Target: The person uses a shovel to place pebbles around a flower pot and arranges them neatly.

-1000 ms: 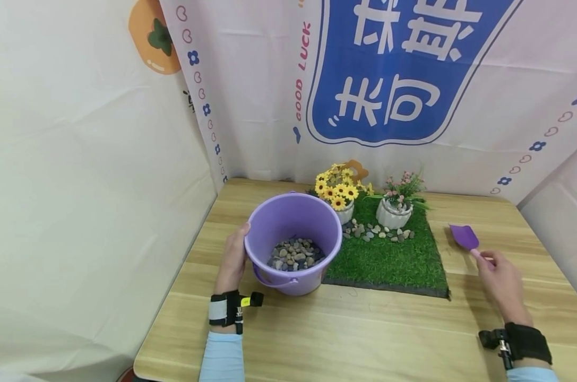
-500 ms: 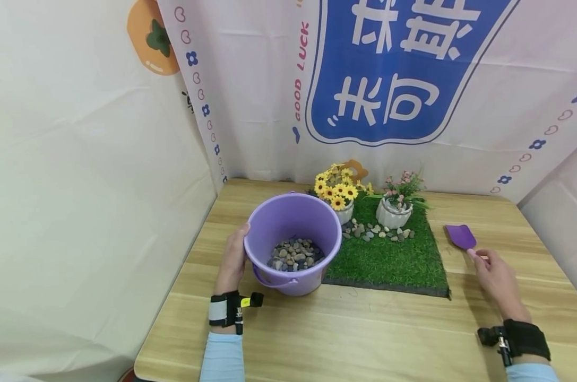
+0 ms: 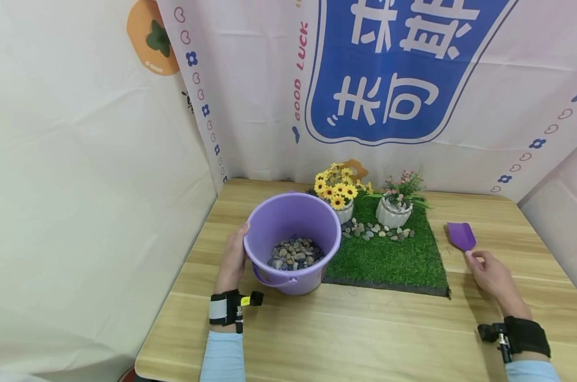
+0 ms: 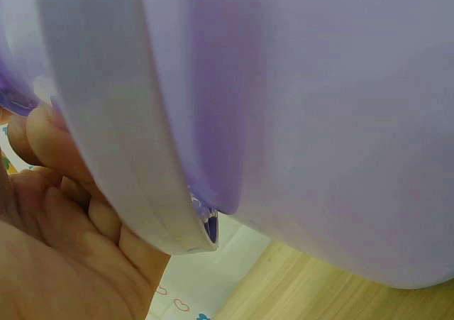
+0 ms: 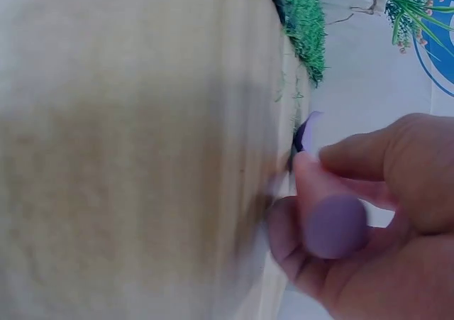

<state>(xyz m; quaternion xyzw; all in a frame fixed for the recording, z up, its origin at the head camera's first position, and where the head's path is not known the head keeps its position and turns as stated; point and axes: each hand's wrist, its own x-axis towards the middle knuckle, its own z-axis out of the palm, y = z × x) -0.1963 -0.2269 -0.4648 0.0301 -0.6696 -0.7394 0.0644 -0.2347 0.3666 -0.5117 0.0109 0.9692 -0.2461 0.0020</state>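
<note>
A purple bucket (image 3: 307,212) stands on the left half of the table, with pebbles (image 3: 296,254) lying on its bottom. At its left side my left hand (image 3: 231,260) grips the rim; the left wrist view shows the fingers (image 4: 53,139) curled at the bucket's edge, and the handle (image 4: 113,114) hangs down close by. Right of the turf, my right hand (image 3: 493,276) pinches the pink handle of a small purple shovel (image 3: 462,236) between thumb and fingers. The shovel's blade points away from me, at or just above the tabletop; which of the two I cannot tell.
A square of artificial turf (image 3: 388,265) lies right of the bucket. On it stand a pot of yellow flowers (image 3: 345,213), partly behind the bucket, and a white pot of pink flowers (image 3: 394,215). A row of stones (image 3: 379,232) lies before them. A printed cloth (image 3: 269,106) hangs behind the table (image 3: 364,334).
My right hand has shifted slightly left, and the shovel has swung from slanting left to pointing nearly straight away from me. The left hand and the bucket stay in place.
</note>
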